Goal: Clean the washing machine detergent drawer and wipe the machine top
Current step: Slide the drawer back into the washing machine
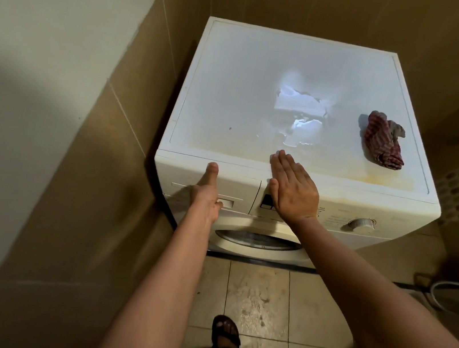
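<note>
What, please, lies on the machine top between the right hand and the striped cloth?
In the head view, the machine top between the right hand and the striped cloth is bare, apart from yellowish staining.

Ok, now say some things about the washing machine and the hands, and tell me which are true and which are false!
1. A striped cloth lies on the right side of the machine top. True.
2. The right hand is holding the cloth. False: it is flat and open at the top's front edge, apart from the cloth.
3. The detergent drawer is pulled all the way out. False: it is closed, and the left hand rests on its front.
4. There is a shiny patch near the middle of the top. True.
5. A round dial sits on the right of the front panel. True.
</note>
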Tool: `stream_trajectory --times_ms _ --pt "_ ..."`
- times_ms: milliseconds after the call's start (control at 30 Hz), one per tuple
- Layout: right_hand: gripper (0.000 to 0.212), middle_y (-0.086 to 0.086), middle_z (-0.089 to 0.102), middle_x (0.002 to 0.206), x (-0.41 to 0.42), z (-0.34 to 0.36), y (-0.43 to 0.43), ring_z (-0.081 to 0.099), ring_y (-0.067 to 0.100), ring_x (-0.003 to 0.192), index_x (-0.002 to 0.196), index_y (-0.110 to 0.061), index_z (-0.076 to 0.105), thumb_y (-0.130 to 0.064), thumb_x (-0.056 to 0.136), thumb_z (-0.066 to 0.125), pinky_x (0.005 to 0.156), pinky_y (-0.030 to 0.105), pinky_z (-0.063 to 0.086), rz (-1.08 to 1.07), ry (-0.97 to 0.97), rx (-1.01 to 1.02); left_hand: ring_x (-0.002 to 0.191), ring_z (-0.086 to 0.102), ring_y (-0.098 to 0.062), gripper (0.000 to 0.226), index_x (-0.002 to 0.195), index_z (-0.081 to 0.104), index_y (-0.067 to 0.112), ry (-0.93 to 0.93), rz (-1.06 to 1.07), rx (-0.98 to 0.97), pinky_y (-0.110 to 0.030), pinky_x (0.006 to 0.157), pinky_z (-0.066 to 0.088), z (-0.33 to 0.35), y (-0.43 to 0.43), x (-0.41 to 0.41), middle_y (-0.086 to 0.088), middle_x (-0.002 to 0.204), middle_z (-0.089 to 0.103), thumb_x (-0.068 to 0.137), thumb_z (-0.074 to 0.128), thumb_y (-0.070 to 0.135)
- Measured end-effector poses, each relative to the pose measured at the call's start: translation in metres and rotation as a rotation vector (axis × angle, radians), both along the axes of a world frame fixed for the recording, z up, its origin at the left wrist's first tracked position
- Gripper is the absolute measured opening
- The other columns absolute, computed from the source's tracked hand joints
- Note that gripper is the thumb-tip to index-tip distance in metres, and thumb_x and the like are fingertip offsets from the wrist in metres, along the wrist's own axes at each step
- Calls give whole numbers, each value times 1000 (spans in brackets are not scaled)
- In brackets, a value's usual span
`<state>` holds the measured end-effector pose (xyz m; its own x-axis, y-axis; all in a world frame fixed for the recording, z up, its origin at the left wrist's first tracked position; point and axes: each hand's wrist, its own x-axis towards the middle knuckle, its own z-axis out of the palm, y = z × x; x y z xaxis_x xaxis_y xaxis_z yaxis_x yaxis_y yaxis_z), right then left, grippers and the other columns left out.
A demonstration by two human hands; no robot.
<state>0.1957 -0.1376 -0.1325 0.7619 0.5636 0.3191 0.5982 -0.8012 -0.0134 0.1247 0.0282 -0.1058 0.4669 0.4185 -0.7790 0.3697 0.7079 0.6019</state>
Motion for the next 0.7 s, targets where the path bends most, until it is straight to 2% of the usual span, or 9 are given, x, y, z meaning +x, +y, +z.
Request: stream_trajectory --times_ms 67,100,133,200,300,367,433,600,700 --pt "60 11 47 143 1 1 0 46 23 132 140 -8 47 -37 103 9 111 31 25 -9 28 5 83 58 -20 73 141 41 8 -41 71 21 -31 70 49 6 -9 -3 -6 102 58 87 61 53" --pt "60 11 48 143 1 1 0 46 23 132 139 -8 47 -36 102 10 110 31 25 -14 41 8 66 47 -11 66 137 46 9 -48 101 45 -26 58 40 6 -13 -4 0 85 53 88 60 52" --pt "60 11 48 143 0 1 0 46 23 132 139 -8 48 -36 102 10 110 31 26 -14 48 9 60 39 -8 62 134 49 10 -53 132 60 -24 54 34 4 -16 -4 4 78 47 90 59 52" --pt "59 11 48 143 0 1 0 46 23 132 139 -8 47 -36 102 10 110 32 26 -7 48 9 61 37 -7 58 135 50 13 -64 139 79 -23 54 33 1 -17 -4 6 83 48 91 57 51" --pt "60 11 48 143 0 2 1 46 23 132 139 -8 47 -36 103 10 110 32 26 -4 60 16 82 49 -13 60 138 50 15 -94 99 77 -26 63 43 -1 -16 -5 -1 113 53 92 54 53" --pt "60 11 47 143 -1 3 0 45 23 132 140 -8 47 -36 103 9 111 32 26 -6 71 9 111 55 -22 61 139 49 15 -111 98 71 -38 87 51 -2 -16 -7 -4 131 54 91 54 52" --pt "60 11 47 144 0 3 0 45 23 133 140 -8 46 -36 103 9 111 32 26 -6 74 8 129 47 -28 63 140 48 14 -109 91 83 -48 102 46 -2 -15 -7 -8 141 50 91 54 53" --pt "60 12 46 144 0 1 0 45 24 133 140 -7 46 -36 103 8 111 32 25 -3 65 13 99 61 -21 53 130 41 13 -116 117 35 -34 73 56 -4 -19 -30 -9 111 61 92 57 47" --pt "60 12 46 144 -1 4 1 45 25 132 140 -7 45 -36 102 8 111 31 23 -16 78 12 111 59 -26 43 123 43 20 -156 131 -33 -40 87 55 -6 -22 -50 -10 116 60 91 60 42"
